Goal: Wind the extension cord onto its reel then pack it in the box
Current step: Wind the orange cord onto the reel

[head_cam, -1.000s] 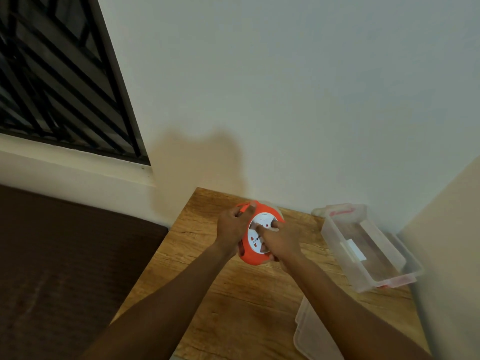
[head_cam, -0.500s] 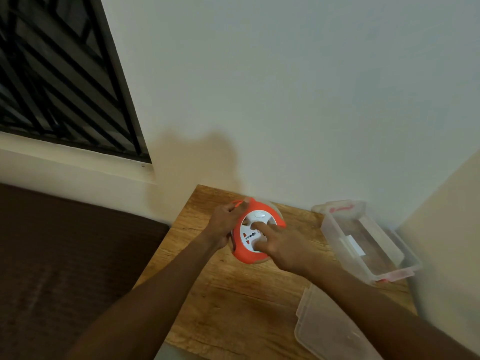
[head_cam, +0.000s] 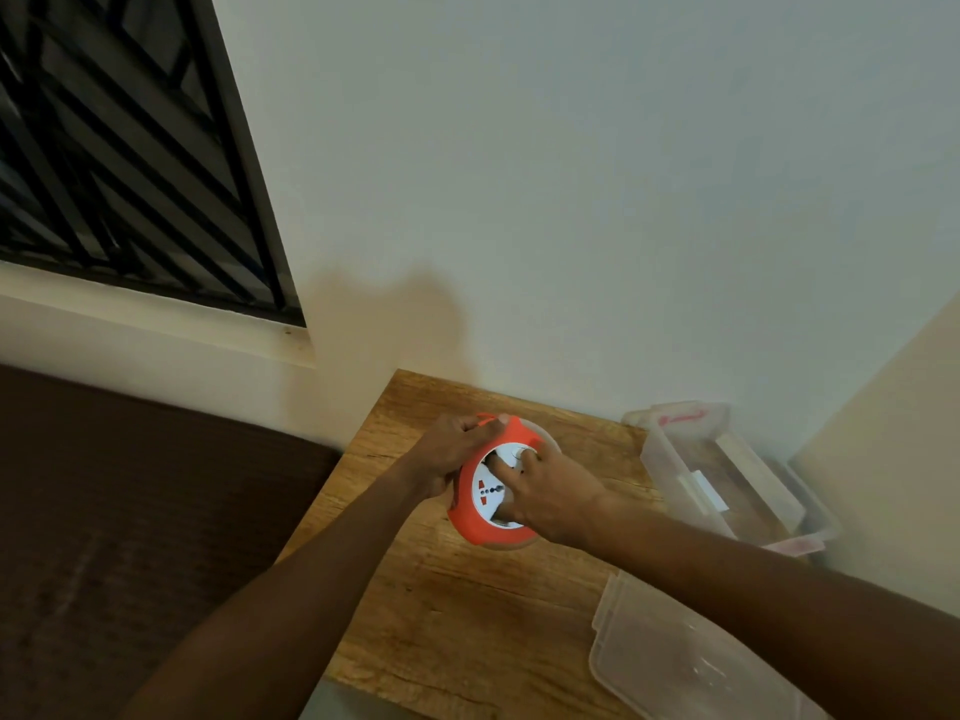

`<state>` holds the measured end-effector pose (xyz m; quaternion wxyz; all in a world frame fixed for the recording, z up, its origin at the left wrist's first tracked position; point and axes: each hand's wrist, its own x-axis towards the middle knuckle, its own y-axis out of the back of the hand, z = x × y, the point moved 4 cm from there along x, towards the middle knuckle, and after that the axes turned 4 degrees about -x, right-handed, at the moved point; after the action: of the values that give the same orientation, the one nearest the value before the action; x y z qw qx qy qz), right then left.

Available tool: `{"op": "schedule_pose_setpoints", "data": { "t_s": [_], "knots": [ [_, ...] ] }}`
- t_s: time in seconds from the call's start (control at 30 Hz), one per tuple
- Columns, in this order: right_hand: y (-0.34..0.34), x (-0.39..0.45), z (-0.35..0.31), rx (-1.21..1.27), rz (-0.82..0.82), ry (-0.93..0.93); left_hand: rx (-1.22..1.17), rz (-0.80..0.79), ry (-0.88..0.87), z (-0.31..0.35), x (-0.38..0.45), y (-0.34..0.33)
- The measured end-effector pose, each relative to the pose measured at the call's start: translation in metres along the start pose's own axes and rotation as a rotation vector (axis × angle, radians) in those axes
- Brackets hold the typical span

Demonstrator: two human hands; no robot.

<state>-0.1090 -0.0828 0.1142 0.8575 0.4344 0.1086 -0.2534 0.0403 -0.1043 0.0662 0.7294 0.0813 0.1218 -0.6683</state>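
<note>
1. Since half a second ago, my right hand [head_cam: 553,498] has slid further over the white socket face of the reel [head_cam: 491,504], and the reel has turned a little, so a socket that was covered now shows on the side towards my left hand.
2. My left hand [head_cam: 449,452] has its grip closed around the orange rim of the reel, on the far left side, fingers curled over the edge next to a small orange tab.
3. My right hand lies on top of the white face, fingertips [head_cam: 498,467] pressed down on it near the round centre knob; this grip is narrow, pushing on the face, not wrapped around anything.
4. Between the two grips the reel sits on the wooden table [head_cam: 467,615], its lower orange rim touching the wood, the face tilted up towards me.
5. I cannot make out any loose cord; the hands hide the rim groove.
6. To the right of my right-hand grip, well apart from the reel, the clear plastic box [head_cam: 727,480] stands open on the table by the wall corner, with red markings on its far end.
7. Nearer me, under my right forearm, the clear lid [head_cam: 675,662] lies flat at the table edge.
8. Left of my left-hand grip, beyond the table edge, is a dark brown surface and, above it, a barred window [head_cam: 119,148].
</note>
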Motion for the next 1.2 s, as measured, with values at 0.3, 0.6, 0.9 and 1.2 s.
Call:
{"op": "schedule_pose_setpoints", "data": {
  "t_s": [0.3,0.6,0.9,1.2],
  "knots": [
    [0.017,0.014,-0.002,-0.079,0.013,0.055,0.197,-0.132,0.070,0.018,0.006,0.011],
    [0.016,0.013,0.017,0.056,0.097,-0.019,0.006,-0.173,0.049,0.013,0.004,0.012],
    [0.011,0.010,0.026,0.300,0.145,-0.310,-0.082,0.030,-0.126,0.015,0.008,0.010],
    [-0.012,0.008,0.020,0.553,0.132,-0.299,-0.203,0.051,-0.075,-0.004,0.004,0.008]
  ]
}}
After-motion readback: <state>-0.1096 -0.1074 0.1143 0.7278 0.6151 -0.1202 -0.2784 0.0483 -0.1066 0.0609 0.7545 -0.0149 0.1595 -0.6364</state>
